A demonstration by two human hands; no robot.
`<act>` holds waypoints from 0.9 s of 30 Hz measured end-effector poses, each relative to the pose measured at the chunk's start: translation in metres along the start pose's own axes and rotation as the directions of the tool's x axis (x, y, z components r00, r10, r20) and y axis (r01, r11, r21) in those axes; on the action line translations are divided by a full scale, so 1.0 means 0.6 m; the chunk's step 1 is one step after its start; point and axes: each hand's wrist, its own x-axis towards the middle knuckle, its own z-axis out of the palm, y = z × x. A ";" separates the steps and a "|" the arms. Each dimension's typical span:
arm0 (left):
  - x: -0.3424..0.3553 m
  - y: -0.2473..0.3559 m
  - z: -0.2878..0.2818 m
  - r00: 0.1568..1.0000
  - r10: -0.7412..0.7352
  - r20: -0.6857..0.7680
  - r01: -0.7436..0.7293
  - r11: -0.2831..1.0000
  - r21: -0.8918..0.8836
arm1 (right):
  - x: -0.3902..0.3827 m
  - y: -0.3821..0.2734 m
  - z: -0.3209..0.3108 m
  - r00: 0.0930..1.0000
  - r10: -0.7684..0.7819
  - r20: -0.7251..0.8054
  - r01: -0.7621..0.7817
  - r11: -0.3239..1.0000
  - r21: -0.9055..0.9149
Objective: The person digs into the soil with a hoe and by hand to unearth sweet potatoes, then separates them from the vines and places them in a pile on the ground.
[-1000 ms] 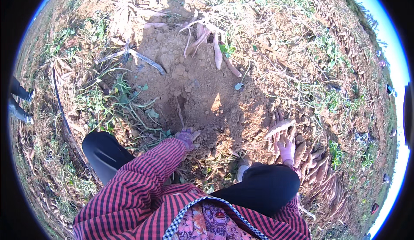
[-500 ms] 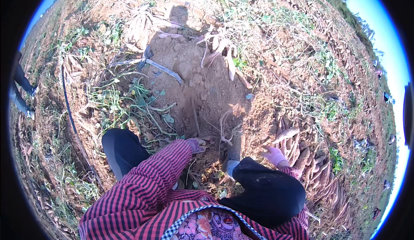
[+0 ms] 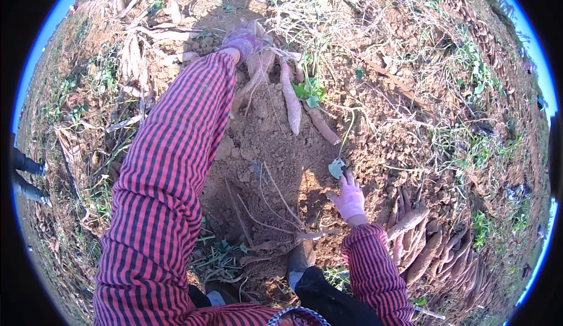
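Observation:
My left hand (image 3: 248, 40), in a pinkish-purple glove, reaches far forward and is closed at the crown of a bunch of sweet potatoes (image 3: 291, 98). Pale pink, long roots hang from that crown toward me, with a thin vine and green leaves (image 3: 311, 89) beside them. Its fingertips are partly hidden by the glove's back and the roots. Nearer to me on the right, my right hand (image 3: 349, 200), also gloved, is low over the soil with its fingers stretched out and nothing in them. A single leaf (image 3: 336, 167) lies just beyond its fingertips.
Rows of dug sweet potatoes (image 3: 431, 250) lie at the right. Another pale heap (image 3: 134, 59) lies at the far left. Loose soil with stringy roots (image 3: 281, 223) spreads before my feet. Cut vines (image 3: 469, 144) litter the field, and another person's legs (image 3: 29, 176) show at the left edge.
My left hand has gone from the soil near my knees forward to the sweet potato bunch and closed on it. My right hand has moved forward, away from the potato row. My view has tilted forward.

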 end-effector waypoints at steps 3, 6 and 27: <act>0.011 -0.004 0.018 0.969 0.246 -0.005 -0.244 0.961 0.134 | 0.017 0.031 -0.023 0.977 0.042 -0.211 0.059 0.890 0.452; -0.080 -0.011 0.000 0.949 0.314 -0.014 -0.297 0.912 0.283 | 0.041 0.010 -0.073 0.725 0.054 -0.686 0.316 0.860 0.401; -0.863 -0.069 0.199 0.916 -0.385 0.113 0.387 0.774 -0.501 | 0.190 -0.102 -0.061 0.850 -0.146 -0.507 0.077 0.985 -0.156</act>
